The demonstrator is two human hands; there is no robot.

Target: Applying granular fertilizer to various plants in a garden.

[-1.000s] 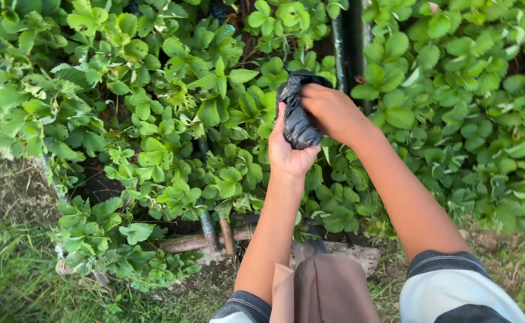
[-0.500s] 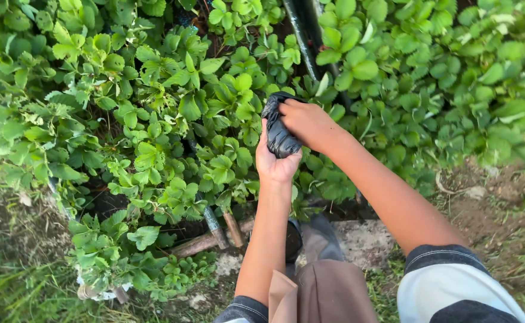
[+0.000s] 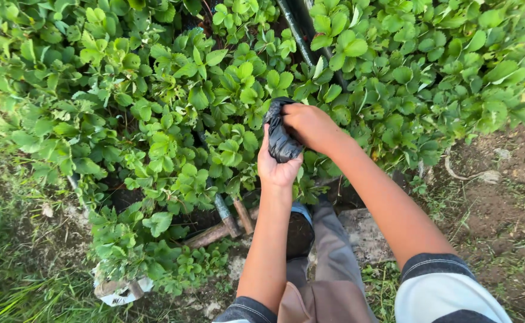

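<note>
Both hands are up over the plant bed, sharing one crumpled black plastic bag [image 3: 280, 139]. The left hand [image 3: 276, 167] comes in from below with the palm cupped under it, fingers curled up around the lower bulge, so it seems to be carrying the weight. The right hand [image 3: 310, 125] reaches across from the side and has its fingers pinched tight on the top edge of the plastic, probably keeping the mouth gathered or working it apart (can't tell which from here, the opening is tucked under the knuckles). So neither hand is loose, both are closed on the bag, and it hangs in the air just above the leaves rather than resting on anything. The greenery looks like strawberry plants [image 3: 173, 119], three-part toothed leaves packed thick, no fruit I can spot. A dark pipe [image 3: 298, 36] runs diagonally through the bed up top, likely an irrigation line. At the bed's near edge there are a few short wooden stakes [image 3: 226, 224] poking out of the soil, and bare dirt [image 3: 501, 203] off to the right with grass on the left.
</note>
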